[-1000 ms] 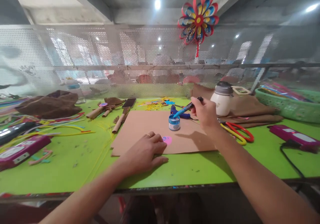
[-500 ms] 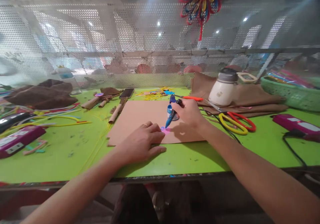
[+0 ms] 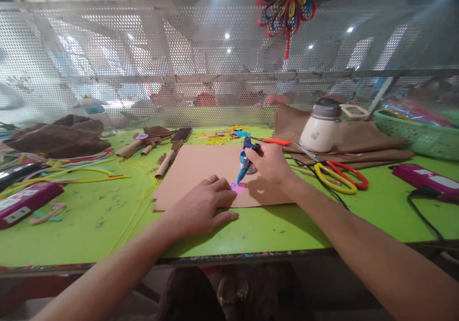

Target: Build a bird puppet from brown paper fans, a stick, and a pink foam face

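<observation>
My right hand (image 3: 270,163) is closed around a thick blue pen (image 3: 244,170), its pointed tip down on a small pink disc (image 3: 239,190). Small blue ring marks show on the disc beside the tip. Under the disc lies a light brown sheet of card (image 3: 201,163). My left hand (image 3: 204,204) rests palm down with its fingers stretched out, fingertips at the disc's left edge and thumb near the sheet's front edge. Partly hidden behind the pen is a small round blue and silver thing (image 3: 253,168).
Scissors with yellow and red handles (image 3: 337,177), a white bottle (image 3: 319,127) and folded brown cloth (image 3: 376,142) are on the right. A green basket (image 3: 412,137) stands beyond. At left are a purple power strip (image 3: 30,204), coloured strips and brown cloth (image 3: 60,137).
A second blue ring now shows on the pink disc, right of the first. Both hands have stayed almost in place; the pen tip has barely shifted.
</observation>
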A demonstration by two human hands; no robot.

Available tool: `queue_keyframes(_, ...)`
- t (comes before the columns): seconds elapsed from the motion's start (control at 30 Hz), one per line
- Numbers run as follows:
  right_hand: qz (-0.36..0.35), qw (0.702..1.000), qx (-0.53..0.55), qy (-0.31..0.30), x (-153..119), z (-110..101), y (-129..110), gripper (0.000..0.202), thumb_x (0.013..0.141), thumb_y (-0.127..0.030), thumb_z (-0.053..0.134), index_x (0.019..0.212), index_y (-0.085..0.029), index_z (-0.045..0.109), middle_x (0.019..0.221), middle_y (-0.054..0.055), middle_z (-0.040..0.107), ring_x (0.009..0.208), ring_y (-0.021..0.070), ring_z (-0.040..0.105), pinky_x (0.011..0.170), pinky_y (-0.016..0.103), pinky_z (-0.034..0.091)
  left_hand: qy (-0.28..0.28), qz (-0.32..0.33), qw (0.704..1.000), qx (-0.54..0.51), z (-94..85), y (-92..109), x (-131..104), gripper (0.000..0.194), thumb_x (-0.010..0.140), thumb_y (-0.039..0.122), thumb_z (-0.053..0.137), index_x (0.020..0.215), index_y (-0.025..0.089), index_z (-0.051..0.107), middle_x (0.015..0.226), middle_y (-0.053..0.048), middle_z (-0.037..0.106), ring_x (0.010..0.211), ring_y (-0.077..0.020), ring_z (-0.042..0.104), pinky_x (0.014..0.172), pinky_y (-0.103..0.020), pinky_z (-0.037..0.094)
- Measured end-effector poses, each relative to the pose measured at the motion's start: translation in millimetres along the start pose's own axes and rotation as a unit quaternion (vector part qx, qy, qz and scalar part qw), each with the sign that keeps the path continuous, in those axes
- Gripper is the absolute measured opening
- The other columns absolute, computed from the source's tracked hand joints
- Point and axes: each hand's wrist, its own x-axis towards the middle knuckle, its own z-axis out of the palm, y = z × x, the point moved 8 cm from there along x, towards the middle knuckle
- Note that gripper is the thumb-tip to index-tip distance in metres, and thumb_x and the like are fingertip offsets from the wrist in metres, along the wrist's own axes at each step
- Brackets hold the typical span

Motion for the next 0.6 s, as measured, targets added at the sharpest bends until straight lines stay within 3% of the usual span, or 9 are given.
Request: queue_keyframes(0.6,0.004,1.0,-0.01,-0.016,-1.3,3.2,-0.3,0.022,0.079,-0.033,0.055,0.062,-0.019,0.055,0.057,0.002,0.062,0.055,0.0167,0.059,0.053,0.026,0.046,-0.001,-0.001,1.0,-0.005,0.2,-0.8,0.2,0.035,0.093,0.048,0.05,0.112,0.023,0.065,0.102,-0.009,0.059,0.095,-0.0255,0.05,0.086,-0.038,0.04)
